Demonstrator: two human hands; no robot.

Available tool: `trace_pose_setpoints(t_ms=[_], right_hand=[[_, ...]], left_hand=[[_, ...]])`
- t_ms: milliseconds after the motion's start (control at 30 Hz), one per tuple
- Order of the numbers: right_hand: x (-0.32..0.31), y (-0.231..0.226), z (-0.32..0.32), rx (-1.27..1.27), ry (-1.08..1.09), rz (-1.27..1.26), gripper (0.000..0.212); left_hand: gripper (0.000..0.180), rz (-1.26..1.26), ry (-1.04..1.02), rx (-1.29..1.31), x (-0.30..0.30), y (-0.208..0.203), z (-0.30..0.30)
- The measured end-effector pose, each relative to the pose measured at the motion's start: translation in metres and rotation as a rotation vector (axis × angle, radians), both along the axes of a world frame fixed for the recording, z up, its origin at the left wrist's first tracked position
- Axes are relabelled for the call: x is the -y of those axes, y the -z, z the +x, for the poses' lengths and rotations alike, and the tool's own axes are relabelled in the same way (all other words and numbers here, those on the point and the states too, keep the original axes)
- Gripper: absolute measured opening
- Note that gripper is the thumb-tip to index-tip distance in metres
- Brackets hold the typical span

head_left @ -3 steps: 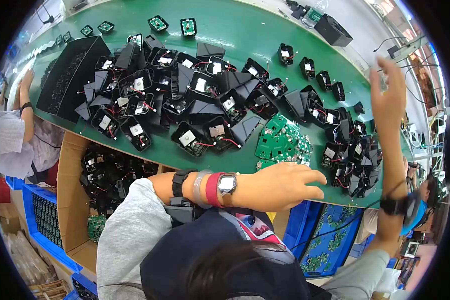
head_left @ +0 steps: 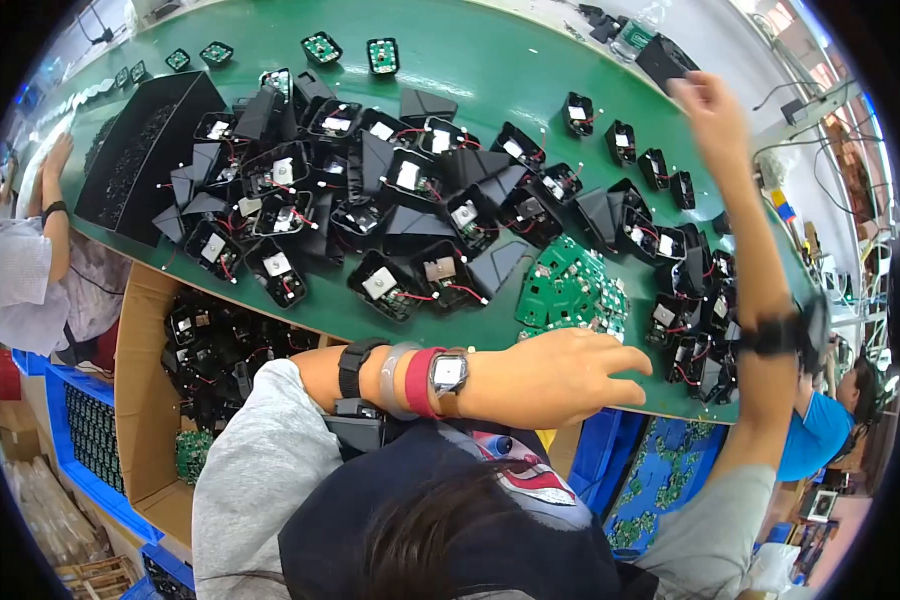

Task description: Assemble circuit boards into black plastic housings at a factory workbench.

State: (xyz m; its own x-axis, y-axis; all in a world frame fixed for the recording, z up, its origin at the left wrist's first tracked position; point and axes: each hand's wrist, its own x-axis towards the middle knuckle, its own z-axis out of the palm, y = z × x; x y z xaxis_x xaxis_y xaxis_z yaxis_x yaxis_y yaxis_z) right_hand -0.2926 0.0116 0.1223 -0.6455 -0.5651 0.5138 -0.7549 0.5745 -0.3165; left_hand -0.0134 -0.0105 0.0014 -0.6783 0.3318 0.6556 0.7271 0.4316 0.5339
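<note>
My left hand hovers at the near edge of the table, just in front of a pile of green circuit boards. Its thumb and fingers are apart, and nothing shows between them. Raised over the far right side, my right hand is smeared by motion at the fingers, so its grip is unclear. Behind it stands a black open box. Black plastic housings with white blocks and red wires crowd the middle of the table. More housings sit below my right forearm.
A long black bin of small dark parts stands at left. A cardboard box of housings is below the green table; blue crates are beside it. One person works at far left, another in a blue shirt at right.
My right hand has moved left and slightly farther away, toward the black box, with its fingers more curled. My left hand has barely moved. The view has shifted slightly.
</note>
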Motion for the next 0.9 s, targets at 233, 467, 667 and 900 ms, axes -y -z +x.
trace_pose_setpoints(t_ms=[233, 467, 667, 900], right_hand=[[0.088, 0.128, -0.025, 0.059, 0.096, 0.459, 0.068], [0.061, 0.083, 0.005, 0.137, -0.079, 0.239, 0.059], [-0.069, 0.008, 0.156, 0.595, -0.754, 0.299, 0.053], [-0.198, 0.097, 0.208, 0.166, -0.407, -0.058, 0.031]], left_hand=[[0.031, 0.162, -0.165, -0.039, 0.028, 0.012, -0.011], [0.029, 0.331, -0.246, -0.058, 0.033, 0.007, -0.013], [0.06, 1.434, 0.52, 0.972, 0.06, -0.026, 0.0], [0.055, 1.26, 0.591, 1.281, 0.046, -0.013, 0.007]])
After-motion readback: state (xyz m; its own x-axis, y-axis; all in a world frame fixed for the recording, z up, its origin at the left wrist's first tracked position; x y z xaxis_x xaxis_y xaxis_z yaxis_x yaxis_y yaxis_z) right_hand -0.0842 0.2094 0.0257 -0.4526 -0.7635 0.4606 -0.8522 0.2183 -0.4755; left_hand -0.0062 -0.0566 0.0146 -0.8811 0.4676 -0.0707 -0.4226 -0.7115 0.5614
